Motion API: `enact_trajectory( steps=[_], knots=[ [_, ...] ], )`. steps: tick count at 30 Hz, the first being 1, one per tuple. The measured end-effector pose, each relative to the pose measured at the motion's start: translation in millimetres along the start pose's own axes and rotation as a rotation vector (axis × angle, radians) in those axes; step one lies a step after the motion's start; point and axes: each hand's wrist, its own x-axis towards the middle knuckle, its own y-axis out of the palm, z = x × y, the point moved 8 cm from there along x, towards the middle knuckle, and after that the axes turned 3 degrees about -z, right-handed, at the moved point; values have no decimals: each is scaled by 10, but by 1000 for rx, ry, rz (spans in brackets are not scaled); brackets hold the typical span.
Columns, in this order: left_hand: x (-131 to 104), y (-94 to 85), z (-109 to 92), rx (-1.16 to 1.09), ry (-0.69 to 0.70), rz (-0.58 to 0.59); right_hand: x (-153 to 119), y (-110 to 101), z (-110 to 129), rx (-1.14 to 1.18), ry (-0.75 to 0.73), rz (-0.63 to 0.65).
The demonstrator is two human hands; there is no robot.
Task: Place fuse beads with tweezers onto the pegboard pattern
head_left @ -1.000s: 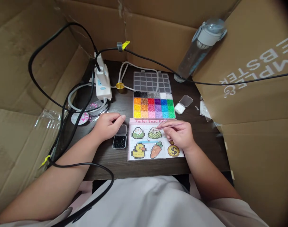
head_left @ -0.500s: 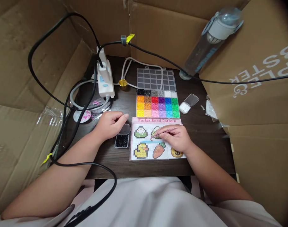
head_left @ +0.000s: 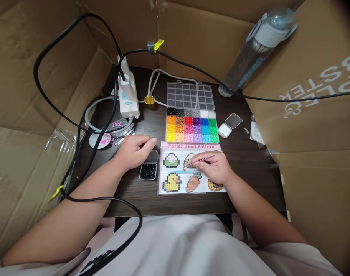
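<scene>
In my right hand is a pair of pink tweezers, pinched between thumb and fingers. Their tips point left, over the printed Perler bead pattern sheet, under the pictured egg shape and above the carrot. Whether a bead sits in the tips is too small to tell. A clear pegboard seems to lie on the sheet, beads on its duck picture. My left hand rests loosely curled on the table, thumb stretched right, nothing visible in it. Just right of it stands an open small box of black beads.
A sectioned case of coloured beads lies open behind the sheet. Right of it is a small box of white beads. A bottle, power strip, yellow cup and black cable surround the workspace, with cardboard walls around.
The tweezer tips and my right hand have barely shifted. My left hand stays where it was, and the view has moved very slightly.
</scene>
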Motion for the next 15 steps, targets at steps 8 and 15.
enact_trajectory(
  steps=[8, 15],
  knots=[
    [-3, 7, 16, -5, 3, 3, 15, -4, 11, -14, -8, -2],
    [-5, 8, 3, -6, 0, 3, -6, 1, 2, -11, -16, 3]
  ],
)
